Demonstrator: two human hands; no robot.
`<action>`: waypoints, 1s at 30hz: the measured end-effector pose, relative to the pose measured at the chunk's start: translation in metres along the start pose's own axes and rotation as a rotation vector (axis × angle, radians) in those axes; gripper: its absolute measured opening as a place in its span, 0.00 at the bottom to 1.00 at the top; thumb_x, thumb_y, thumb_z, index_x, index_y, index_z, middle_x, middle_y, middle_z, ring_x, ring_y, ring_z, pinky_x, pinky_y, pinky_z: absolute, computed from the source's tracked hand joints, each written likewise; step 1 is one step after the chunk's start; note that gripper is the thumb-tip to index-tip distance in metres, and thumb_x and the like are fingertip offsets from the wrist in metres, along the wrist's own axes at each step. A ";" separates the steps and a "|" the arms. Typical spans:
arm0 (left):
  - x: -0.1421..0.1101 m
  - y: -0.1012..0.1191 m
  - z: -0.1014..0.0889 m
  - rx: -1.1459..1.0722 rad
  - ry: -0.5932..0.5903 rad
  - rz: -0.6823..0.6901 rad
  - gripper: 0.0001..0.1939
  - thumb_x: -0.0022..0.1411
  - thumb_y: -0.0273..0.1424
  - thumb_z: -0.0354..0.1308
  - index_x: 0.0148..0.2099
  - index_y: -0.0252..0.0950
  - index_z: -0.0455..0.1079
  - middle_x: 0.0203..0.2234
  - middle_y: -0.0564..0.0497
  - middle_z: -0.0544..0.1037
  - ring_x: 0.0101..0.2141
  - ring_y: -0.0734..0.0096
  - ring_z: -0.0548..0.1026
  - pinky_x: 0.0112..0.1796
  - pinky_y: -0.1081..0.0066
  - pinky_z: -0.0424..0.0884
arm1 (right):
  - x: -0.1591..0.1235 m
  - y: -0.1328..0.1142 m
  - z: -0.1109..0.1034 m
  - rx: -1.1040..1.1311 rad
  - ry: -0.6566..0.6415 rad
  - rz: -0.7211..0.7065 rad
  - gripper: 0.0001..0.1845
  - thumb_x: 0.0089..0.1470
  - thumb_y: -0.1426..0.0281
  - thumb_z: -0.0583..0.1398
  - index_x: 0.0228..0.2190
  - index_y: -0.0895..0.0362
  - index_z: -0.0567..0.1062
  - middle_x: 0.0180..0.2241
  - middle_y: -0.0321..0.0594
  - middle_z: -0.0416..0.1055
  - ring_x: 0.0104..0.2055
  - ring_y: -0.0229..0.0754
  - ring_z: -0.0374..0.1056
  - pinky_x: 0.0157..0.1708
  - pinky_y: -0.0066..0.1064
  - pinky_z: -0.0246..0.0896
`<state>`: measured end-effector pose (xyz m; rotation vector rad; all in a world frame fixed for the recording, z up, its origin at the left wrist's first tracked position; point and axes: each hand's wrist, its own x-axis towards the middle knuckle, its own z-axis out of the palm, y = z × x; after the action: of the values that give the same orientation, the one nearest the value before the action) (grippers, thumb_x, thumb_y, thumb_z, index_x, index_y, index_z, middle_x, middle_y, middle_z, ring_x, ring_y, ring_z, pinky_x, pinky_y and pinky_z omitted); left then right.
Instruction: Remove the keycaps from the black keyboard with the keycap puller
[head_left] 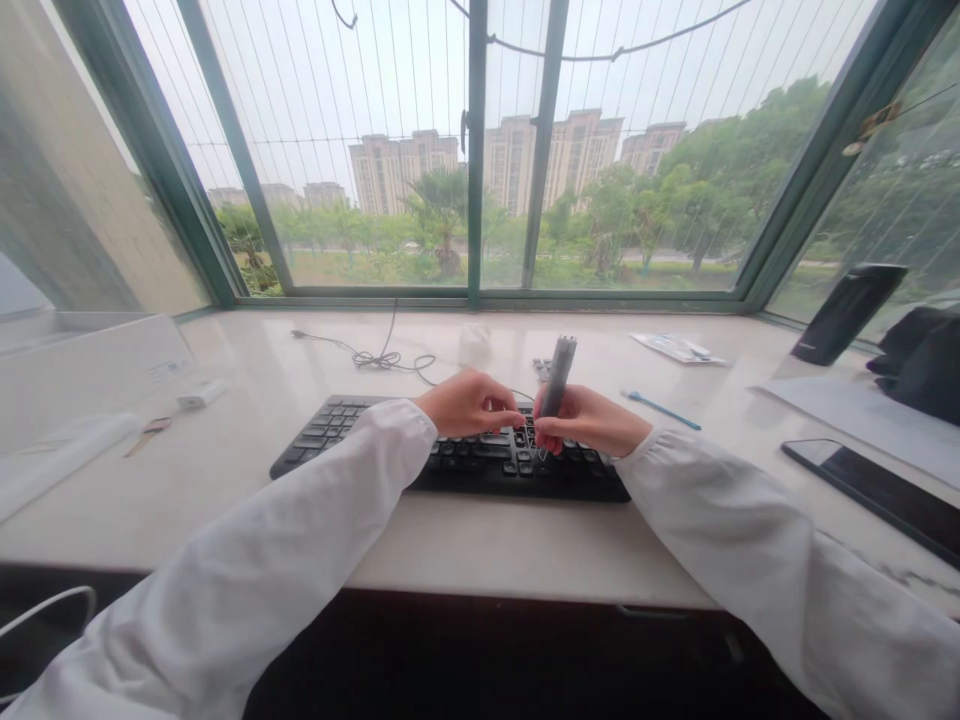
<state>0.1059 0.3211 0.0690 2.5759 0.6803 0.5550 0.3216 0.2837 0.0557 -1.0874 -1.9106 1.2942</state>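
Observation:
A black keyboard (pixel 517 484) lies on the pale counter in front of me. My right hand (pixel 592 418) is closed around a dark grey keycap puller (pixel 558 376), held upright with its thin wire ends down at the keys on the keyboard's right part. Close beside it, my left hand (pixel 471 402) has thumb and fingers pinched together just over the keys; whatever is between the fingertips is too small to make out. Several loose keycaps (pixel 541 368) lie behind the keyboard, partly hidden by the puller.
A coiled cable (pixel 379 358) lies behind the keyboard. On the right are a blue stick-like brush (pixel 664 409), a plastic packet (pixel 679 348), a phone (pixel 874 490) and a black upright case (pixel 849 314). A white box (pixel 97 370), a small white block (pixel 201 394) and a key (pixel 154 428) lie left.

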 end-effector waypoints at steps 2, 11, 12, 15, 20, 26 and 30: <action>0.000 -0.002 0.001 0.041 -0.002 0.012 0.15 0.60 0.40 0.57 0.32 0.33 0.77 0.19 0.52 0.76 0.21 0.79 0.69 0.25 0.78 0.61 | 0.000 -0.002 0.001 0.010 -0.007 0.010 0.14 0.44 0.65 0.66 0.28 0.57 0.67 0.21 0.34 0.73 0.23 0.37 0.69 0.26 0.31 0.67; 0.000 -0.003 0.000 0.075 -0.029 0.065 0.15 0.61 0.40 0.56 0.36 0.34 0.78 0.22 0.52 0.77 0.23 0.79 0.68 0.26 0.78 0.60 | 0.000 -0.001 0.006 0.086 -0.002 -0.011 0.15 0.42 0.65 0.67 0.28 0.58 0.68 0.22 0.35 0.73 0.24 0.37 0.69 0.27 0.31 0.67; 0.000 -0.002 -0.001 0.065 -0.061 0.067 0.15 0.61 0.40 0.56 0.37 0.34 0.78 0.24 0.51 0.78 0.23 0.79 0.68 0.27 0.79 0.60 | 0.000 -0.001 0.007 0.093 -0.010 -0.016 0.16 0.42 0.65 0.67 0.29 0.58 0.68 0.23 0.35 0.73 0.25 0.38 0.69 0.27 0.31 0.67; 0.000 -0.002 0.000 0.040 -0.173 0.066 0.15 0.60 0.41 0.58 0.40 0.36 0.78 0.28 0.52 0.79 0.24 0.80 0.68 0.26 0.79 0.60 | 0.000 0.001 0.008 0.097 -0.022 -0.013 0.18 0.42 0.63 0.68 0.29 0.58 0.67 0.23 0.35 0.72 0.25 0.38 0.69 0.28 0.32 0.67; 0.001 -0.004 0.005 0.058 -0.202 0.079 0.12 0.59 0.38 0.58 0.39 0.36 0.78 0.27 0.54 0.78 0.24 0.81 0.67 0.27 0.79 0.59 | 0.000 0.003 0.006 0.112 -0.023 -0.007 0.21 0.42 0.59 0.69 0.30 0.58 0.67 0.23 0.35 0.72 0.26 0.39 0.70 0.29 0.33 0.68; 0.001 -0.002 0.007 0.039 -0.205 0.068 0.12 0.60 0.38 0.57 0.38 0.34 0.77 0.25 0.54 0.76 0.23 0.81 0.65 0.26 0.79 0.58 | -0.001 0.005 0.002 0.129 -0.051 0.023 0.24 0.40 0.56 0.70 0.32 0.58 0.67 0.25 0.36 0.73 0.29 0.41 0.71 0.32 0.36 0.69; 0.001 -0.001 0.010 0.006 -0.176 0.027 0.12 0.58 0.37 0.59 0.38 0.34 0.76 0.28 0.54 0.77 0.24 0.80 0.66 0.27 0.79 0.59 | -0.002 0.005 -0.002 0.111 -0.053 0.052 0.25 0.39 0.56 0.70 0.32 0.59 0.68 0.27 0.36 0.72 0.30 0.42 0.72 0.34 0.38 0.70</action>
<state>0.1104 0.3198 0.0604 2.6045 0.5891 0.3294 0.3258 0.2841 0.0513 -1.0622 -1.8358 1.4538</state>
